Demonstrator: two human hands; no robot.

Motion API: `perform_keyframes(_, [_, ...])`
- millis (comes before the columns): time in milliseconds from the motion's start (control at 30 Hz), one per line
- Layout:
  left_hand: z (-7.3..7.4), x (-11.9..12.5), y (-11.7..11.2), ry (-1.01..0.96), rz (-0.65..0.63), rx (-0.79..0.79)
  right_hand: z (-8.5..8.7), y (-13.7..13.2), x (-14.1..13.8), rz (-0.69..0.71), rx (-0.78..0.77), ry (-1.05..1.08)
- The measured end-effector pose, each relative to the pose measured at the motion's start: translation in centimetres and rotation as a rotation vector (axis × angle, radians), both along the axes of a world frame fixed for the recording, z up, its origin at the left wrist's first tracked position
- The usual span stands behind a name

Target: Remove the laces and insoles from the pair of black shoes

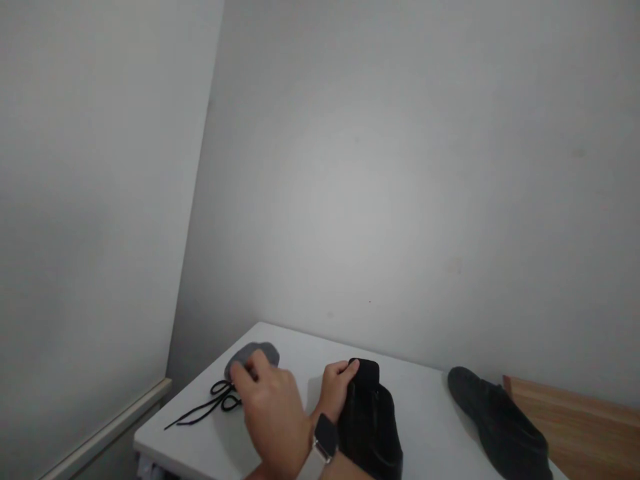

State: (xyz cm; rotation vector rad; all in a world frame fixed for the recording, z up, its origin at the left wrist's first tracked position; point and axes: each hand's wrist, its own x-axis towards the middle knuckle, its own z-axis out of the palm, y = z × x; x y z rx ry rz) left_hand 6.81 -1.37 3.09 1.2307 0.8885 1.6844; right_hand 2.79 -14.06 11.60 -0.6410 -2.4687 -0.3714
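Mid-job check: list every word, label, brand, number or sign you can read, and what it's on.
None: no text can be read anywhere in this view.
Smartwatch: screen dark, no digits visible.
Black shoe and its tongue: no readable brand or size; the image is dark and soft.
Dark shoe at the right: none readable.
Wall: only faint spots, no lettering.
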Motion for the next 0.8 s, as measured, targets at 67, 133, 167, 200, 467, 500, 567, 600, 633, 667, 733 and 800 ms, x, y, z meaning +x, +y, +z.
perform_keyframes(67, [-0.3, 0.1, 0.4, 0.001, 0.001, -0.004, -2.5, 0.4, -2.2, 0.011, -0.074, -0.119])
perform_keyframes(133, [-0.6, 0.2, 0.6, 0.003, -0.003, -0.011, -4.4, 0.4, -3.3, -0.001, -0.208, -0.207])
perform_keyframes(167, [-0.7, 0.2, 0.7, 0.004, -0.003, -0.016, -4.9, 0.3, -3.3, -0.029, -0.279, -0.231])
perform_keyframes(200, [-0.8, 0.2, 0.8, 0.008, -0.001, -0.018, -5.2, 0.1, -3.1, -0.048, -0.338, -0.240])
perform_keyframes(467, [0.9, -0.7, -0.1, 0.126, 0.047, 0.006, -1.9, 0.1, 8.0, 0.315, -0.125, 0.026])
perform_keyframes(500, [1.7, -0.8, -1.0, 0.159, 0.134, 0.026, -1.5, 0.4, 10.2, 0.272, -0.080, 0.152])
perform_keyframes(567, [3.6, -0.9, -3.8, 0.278, 0.350, 0.136, -0.9, 0.9, 15.1, 0.188, 0.049, 0.409])
perform_keyframes(600, [4.4, -0.8, -5.5, 0.384, 0.379, 0.222, -0.8, 1.2, 17.6, 0.087, 0.061, 0.486])
perform_keyframes(633, [4.9, -0.6, -7.2, 0.517, 0.351, 0.288, -0.7, 1.5, 20.1, -0.034, 0.067, 0.544])
perform_keyframes(667, [5.2, -0.3, -8.7, 0.675, 0.273, 0.334, -0.8, 1.9, 22.3, -0.157, 0.078, 0.595])
perform_keyframes(733, [4.8, 0.7, -10.9, 1.008, 0.064, 0.346, -1.7, 2.6, 26.1, -0.382, 0.109, 0.722])
perform_keyframes(800, [3.4, 1.9, -11.6, 1.226, 0.016, 0.263, -3.4, 3.2, 28.5, -0.504, 0.077, 0.771])
